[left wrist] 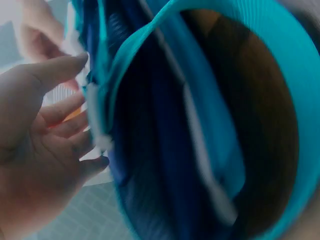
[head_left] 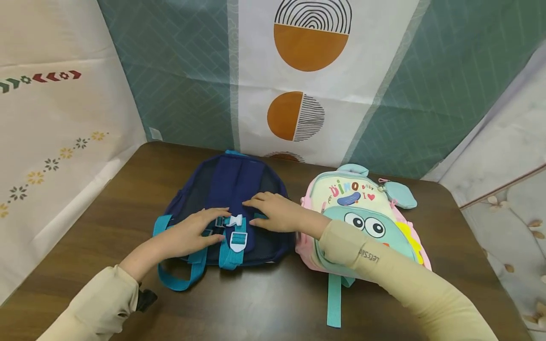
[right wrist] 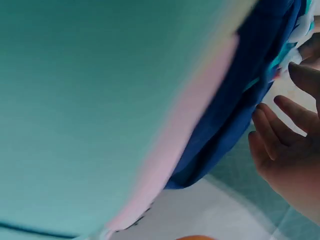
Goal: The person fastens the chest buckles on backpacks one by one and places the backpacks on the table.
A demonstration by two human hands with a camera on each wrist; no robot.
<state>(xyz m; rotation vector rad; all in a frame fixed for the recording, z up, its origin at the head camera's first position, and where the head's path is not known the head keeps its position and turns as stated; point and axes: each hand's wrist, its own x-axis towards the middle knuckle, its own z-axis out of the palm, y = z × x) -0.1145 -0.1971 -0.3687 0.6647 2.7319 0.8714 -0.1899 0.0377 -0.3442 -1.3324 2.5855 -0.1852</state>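
A navy backpack [head_left: 232,184] lies on the table with its strap side up. On its middle sit a white buckle [head_left: 235,220] and a white strap slider [head_left: 238,241] on teal webbing [head_left: 231,258]. My left hand [head_left: 194,232] is just left of the buckle, its fingers stretched toward it and nothing pinched. From the other side, my right hand [head_left: 279,212] reaches over the backpack with fingers extended, holding nothing. In the left wrist view the left hand [left wrist: 47,120] hovers by the straps; whether its fingertips touch them is unclear.
A pink and mint dinosaur backpack [head_left: 362,208] stands at the right, under my right forearm, with a mint strap [head_left: 334,300] hanging toward the front. A small mint pouch [head_left: 401,194] lies beside it. Patterned cloth [head_left: 183,71] walls the back of the brown table [head_left: 273,303].
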